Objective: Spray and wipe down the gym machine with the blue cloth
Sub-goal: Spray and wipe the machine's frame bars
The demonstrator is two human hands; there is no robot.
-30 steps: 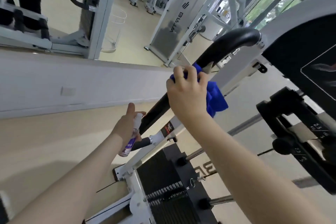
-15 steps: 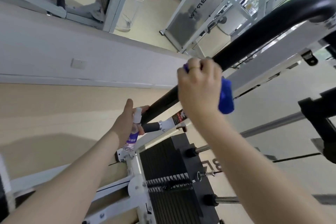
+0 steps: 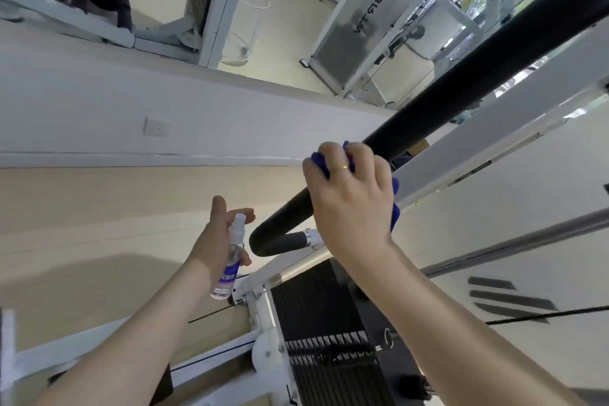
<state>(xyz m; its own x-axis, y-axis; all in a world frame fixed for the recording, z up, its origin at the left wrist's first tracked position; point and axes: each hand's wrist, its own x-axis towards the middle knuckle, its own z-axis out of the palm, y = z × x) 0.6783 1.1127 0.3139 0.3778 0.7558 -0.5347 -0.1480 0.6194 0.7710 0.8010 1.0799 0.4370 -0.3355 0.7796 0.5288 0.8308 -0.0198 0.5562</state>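
Head view shows our right hand (image 3: 352,204) has slid the blue cloth (image 3: 393,204), clenched around the black bar (image 3: 461,89), down toward the bar's lower end, so wiping nears that end, while our left hand (image 3: 216,241) grips the spray bottle (image 3: 230,260) just beside it.

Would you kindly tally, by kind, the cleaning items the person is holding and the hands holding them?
Spray bottles: 1, the small clear spray bottle in the left hand.
Cloths: 1, the blue cloth gripped round the black padded bar by the right hand.
Hands: 2.
Total: 4.
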